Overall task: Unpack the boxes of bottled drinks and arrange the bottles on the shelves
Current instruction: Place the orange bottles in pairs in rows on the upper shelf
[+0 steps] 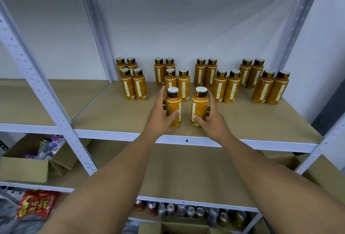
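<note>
Two bottles being gripped mid-body near shelf (104, 116) front edge: left bottle (174, 103) by left hand (158, 119), right bottle (199, 105) by right hand (214, 123); judged rigid, fairly heavy, labels slick

Other stock, lower part of frame.
Open cardboard box (24, 168) at lower left holds purple-and-white packets (49, 147); a red snack bag (35, 204) lies below it in the bottom left corner; a row of upright cans (190, 211) runs along bottom centre.
</note>
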A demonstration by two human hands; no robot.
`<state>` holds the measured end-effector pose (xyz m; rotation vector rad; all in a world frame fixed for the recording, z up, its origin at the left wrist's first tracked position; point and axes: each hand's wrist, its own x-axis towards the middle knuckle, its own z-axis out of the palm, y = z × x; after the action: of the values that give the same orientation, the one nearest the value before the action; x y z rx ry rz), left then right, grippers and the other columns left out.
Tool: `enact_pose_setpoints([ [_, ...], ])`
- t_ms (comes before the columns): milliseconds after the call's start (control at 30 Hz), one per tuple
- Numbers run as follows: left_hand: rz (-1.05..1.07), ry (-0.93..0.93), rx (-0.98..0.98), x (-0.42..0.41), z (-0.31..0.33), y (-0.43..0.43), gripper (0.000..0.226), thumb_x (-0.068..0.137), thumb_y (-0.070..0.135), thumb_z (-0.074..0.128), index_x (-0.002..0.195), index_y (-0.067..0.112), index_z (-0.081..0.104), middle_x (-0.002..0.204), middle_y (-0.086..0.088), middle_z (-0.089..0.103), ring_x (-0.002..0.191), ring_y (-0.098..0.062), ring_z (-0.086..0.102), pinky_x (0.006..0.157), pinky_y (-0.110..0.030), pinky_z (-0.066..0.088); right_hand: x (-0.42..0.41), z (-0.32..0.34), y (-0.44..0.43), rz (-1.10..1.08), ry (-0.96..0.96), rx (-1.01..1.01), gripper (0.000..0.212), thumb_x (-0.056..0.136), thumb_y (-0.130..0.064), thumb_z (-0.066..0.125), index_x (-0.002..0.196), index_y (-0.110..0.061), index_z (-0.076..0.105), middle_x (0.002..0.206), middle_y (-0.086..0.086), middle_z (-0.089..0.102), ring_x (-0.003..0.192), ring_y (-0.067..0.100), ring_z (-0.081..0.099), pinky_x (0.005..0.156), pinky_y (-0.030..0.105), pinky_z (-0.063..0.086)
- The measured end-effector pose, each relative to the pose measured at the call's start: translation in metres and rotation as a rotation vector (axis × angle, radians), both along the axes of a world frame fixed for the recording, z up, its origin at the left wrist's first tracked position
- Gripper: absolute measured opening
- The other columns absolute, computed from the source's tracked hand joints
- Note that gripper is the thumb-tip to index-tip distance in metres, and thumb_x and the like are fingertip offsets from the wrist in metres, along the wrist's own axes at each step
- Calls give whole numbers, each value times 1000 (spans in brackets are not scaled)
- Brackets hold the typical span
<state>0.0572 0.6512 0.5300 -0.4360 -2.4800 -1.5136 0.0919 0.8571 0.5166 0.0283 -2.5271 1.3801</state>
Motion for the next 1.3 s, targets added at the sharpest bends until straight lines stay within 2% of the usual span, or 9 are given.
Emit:
enact_pose_setpoints([
  [167,46,-132,-38,-1,-25,-2,110,82,38,84,160,40,7,156,2,45,136,-23,50,109,-46,49,-4,-17,4,-83,-69,-37,111,82,-51,80,159,-44,0,155,4,47,132,26,55,106,41,48],
  [267,91,-151,-67,-3,-38,-6,109,76,45,88,157,41,16,144,1,56,125,-19,58,104,-40,53,-10,-20,8,-119,-62,-91,111,79,-50,83,159,-42,7,146,5,54,114,18,60,96,33,51],
  [333,91,-174,-19,-8,-39,-8,108,72,48,90,156,41,22,137,2,60,119,-17,60,101,-38,55,-13,-22,10,-119,-58,-89,111,77,-49,84,159,-41,10,143,4,56,109,14,58,93,30,50],
  [567,121,-169,-10,-7,-40,-5,116,63,57,92,156,40,24,128,9,56,116,-14,58,97,-34,56,-12,-27,4,-143,-13,0,111,73,-55,86,156,-43,13,145,1,53,123,21,58,100,44,55],
  [733,160,-147,-31,-4,-38,3,114,70,49,90,158,39,18,141,3,52,117,-12,50,100,-38,54,-13,-27,1,-173,-9,64,107,75,-57,83,157,-39,16,152,-2,47,129,20,54,103,45,53],
  [933,125,-160,-6,-5,-40,0,107,78,39,88,158,41,16,149,0,52,130,-21,55,100,-37,52,-13,-28,1,-178,-25,54,106,79,-53,82,157,-41,12,143,0,56,118,20,62,98,43,56],
  [1133,66,-207,20,-8,-41,-3,109,79,32,88,159,42,13,150,0,54,135,-23,54,109,-49,49,-12,-30,0,-164,-29,65,106,80,-55,80,157,-45,8,147,0,55,120,20,62,99,44,56],
  [1233,63,-204,21,-8,-40,-3,110,78,35,88,159,42,13,153,-1,48,135,-22,52,106,-44,51,-13,-30,0,-177,-16,70,108,76,-61,80,157,-43,10,149,-1,51,121,19,61,97,46,57],
  [1300,73,-194,23,-9,-39,-3,112,76,40,89,159,42,14,148,0,50,129,-19,54,102,-41,53,-13,-30,0,-189,-8,67,110,73,-64,80,156,-43,12,149,-1,50,119,19,61,94,46,58],
])
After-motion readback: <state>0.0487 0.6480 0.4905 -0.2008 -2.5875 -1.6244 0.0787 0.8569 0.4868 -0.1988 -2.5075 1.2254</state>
